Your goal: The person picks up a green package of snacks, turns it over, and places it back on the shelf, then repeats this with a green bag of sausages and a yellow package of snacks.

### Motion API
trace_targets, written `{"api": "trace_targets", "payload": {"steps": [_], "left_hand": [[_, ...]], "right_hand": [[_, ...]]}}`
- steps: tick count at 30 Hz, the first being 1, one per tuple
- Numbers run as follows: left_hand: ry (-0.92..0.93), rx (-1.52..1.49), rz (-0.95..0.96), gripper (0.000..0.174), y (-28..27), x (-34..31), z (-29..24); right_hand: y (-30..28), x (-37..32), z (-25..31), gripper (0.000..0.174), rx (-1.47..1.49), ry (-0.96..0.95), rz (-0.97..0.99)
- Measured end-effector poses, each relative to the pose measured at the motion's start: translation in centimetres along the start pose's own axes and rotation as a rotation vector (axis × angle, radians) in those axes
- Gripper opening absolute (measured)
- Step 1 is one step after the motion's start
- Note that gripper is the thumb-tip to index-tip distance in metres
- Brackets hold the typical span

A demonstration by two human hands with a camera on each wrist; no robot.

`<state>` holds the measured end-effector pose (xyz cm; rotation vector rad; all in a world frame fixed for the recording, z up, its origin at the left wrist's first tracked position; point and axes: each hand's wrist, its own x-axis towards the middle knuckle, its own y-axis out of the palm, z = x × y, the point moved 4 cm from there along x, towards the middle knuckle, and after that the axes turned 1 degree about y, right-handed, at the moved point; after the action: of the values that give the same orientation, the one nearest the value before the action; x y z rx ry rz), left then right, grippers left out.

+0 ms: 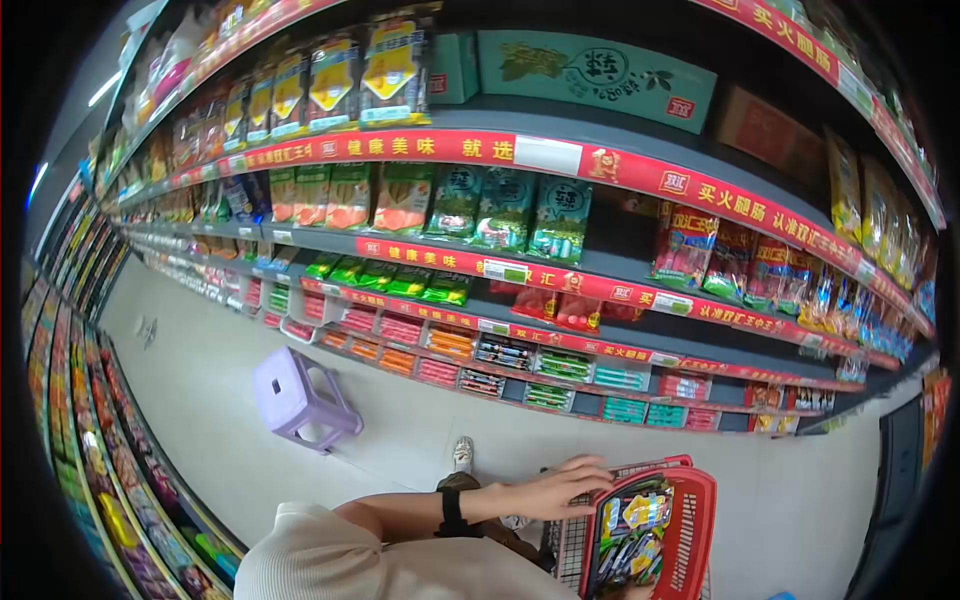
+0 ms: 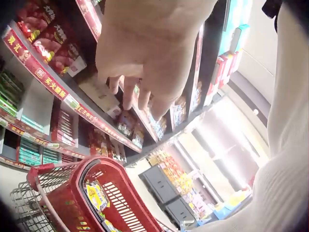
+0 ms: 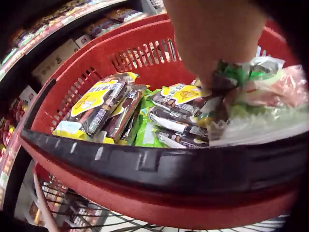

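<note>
A red shopping basket sits on a wire cart at the bottom of the head view, filled with yellow and dark snack packets. My left hand, a black band on its wrist, reaches over the basket's near rim with straight fingers. In the left wrist view this hand holds nothing above the basket. My right hand is down inside the basket, where its fingers pinch a green and pink packet. It is almost hidden in the head view.
Long shelves with red price strips hold several packaged sausages and snacks ahead. A purple plastic stool stands on the pale floor to the left. Another shelf row runs along the aisle's left side.
</note>
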<state>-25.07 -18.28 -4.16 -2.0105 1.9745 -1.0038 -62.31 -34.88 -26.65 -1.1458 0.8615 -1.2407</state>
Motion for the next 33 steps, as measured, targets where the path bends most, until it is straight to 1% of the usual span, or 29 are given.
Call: {"api": "trace_targets", "payload": {"steps": [1,3,4,5,7,8,10,11,13,14,16,17,18,19,20,21,22,23,25,26,27,28,29,30,31,32,33], "left_hand": [[-0.004,0.006,-0.014,0.041,0.2,-0.5,0.0],[-0.120,-0.068,0.024,0.039,0.4,-1.8,1.2],[-0.171,-0.091,0.006,0.038,0.4,-2.2,1.8],[-0.169,-0.089,-0.003,0.038,-0.1,-2.2,1.5],[-0.296,-0.125,0.019,0.037,-1.3,-2.1,1.2],[-0.291,-0.125,0.015,0.037,-1.5,-2.1,1.2],[-0.383,-0.292,0.000,0.035,-1.4,-2.2,1.7],[-0.373,-0.301,0.007,0.035,-1.3,-2.2,1.7],[-0.393,-0.485,0.043,0.035,-0.9,-2.0,1.8],[-0.379,-0.492,0.053,0.035,-1.2,-1.7,1.8],[-0.372,-0.715,0.243,0.040,-2.0,-1.5,0.8],[-0.365,-0.722,0.269,0.040,-3.2,-1.7,0.3],[-0.335,-0.851,0.245,0.045,-4.6,-1.6,-0.2],[-0.307,-0.982,0.220,0.049,-5.7,-1.7,-0.5],[-0.274,-1.096,0.127,0.054,-6.4,-2.6,0.8],[-0.272,-1.104,0.159,0.054,-7.7,-3.5,1.7],[-0.300,-1.352,0.018,0.062,-9.9,-4.4,3.0],[-0.332,-1.592,-0.136,0.071,-12.5,-5.4,4.3],[-0.417,-1.439,-0.455,0.066,-19.4,-8.6,4.4],[-0.464,-1.341,-0.584,0.059,-21.5,-10.6,5.8],[-0.503,-1.235,-0.717,0.053,-23.5,-12.4,7.1],[-0.496,-1.226,-0.720,0.053,-25.2,-13.7,7.6],[-0.508,-1.155,-0.798,0.048,-27.1,-15.2,7.9],[-0.522,-1.083,-0.878,0.045,-28.6,-16.5,8.0],[-0.527,-1.074,-0.887,0.045,-29.8,-17.3,8.0],[-0.532,-1.072,-0.906,0.045,-30.8,-18.1,8.1],[-0.539,-1.070,-0.923,0.046,-31.8,-18.8,8.2]], "right_hand": [[-0.8,0.7,0.1,0.050,0.058,-0.019,-0.001],[-3.2,1.3,0.8,0.049,0.171,-0.046,-0.001],[-4.4,1.5,1.3,0.049,0.228,-0.058,-0.002],[-5.9,1.8,2.0,0.048,0.284,-0.070,-0.004],[-9.0,2.1,3.9,0.047,0.399,-0.095,-0.010],[-10.6,2.1,5.1,0.046,0.454,-0.102,-0.013],[-14.1,1.1,7.1,0.045,0.555,-0.105,-0.022],[-16.1,0.4,8.0,0.044,0.602,-0.103,-0.031],[-19.2,-0.6,11.0,0.043,0.698,-0.096,-0.054],[-20.7,-1.2,12.7,0.042,0.746,-0.094,-0.067],[-23.5,-2.8,16.5,0.041,0.843,-0.083,-0.094],[-24.3,-3.7,19.0,0.041,0.893,-0.067,-0.110],[-25.6,-4.9,21.3,0.040,0.942,-0.051,-0.131],[-26.1,-4.4,26.4,0.029,0.839,-0.377,-0.235],[-26.4,-4.9,31.8,0.027,0.832,-0.472,-0.291],[-25.1,-5.6,36.1,0.034,0.812,-0.447,-0.310],[-25.7,-6.9,41.9,0.038,0.719,-0.720,-0.319],[-25.3,-8.3,46.0,0.039,0.586,-0.886,-0.233],[-24.0,-10.6,53.7,0.035,0.553,-1.112,0.008],[-23.3,-11.3,55.6,0.035,0.551,-1.109,0.004],[-22.5,-12.0,57.6,0.034,0.710,-1.208,0.126],[-21.9,-12.5,59.5,0.033,0.874,-1.304,0.253],[-21.4,-12.5,60.8,0.033,0.882,-1.311,0.250],[-21.2,-12.0,61.8,0.031,0.927,-1.208,0.177],[-20.9,-11.3,62.5,0.030,0.970,-1.101,0.111],[-20.0,-10.5,63.3,0.037,0.903,-1.056,0.037],[-19.7,-10.2,64.6,0.037,0.915,-1.055,0.045]]}}
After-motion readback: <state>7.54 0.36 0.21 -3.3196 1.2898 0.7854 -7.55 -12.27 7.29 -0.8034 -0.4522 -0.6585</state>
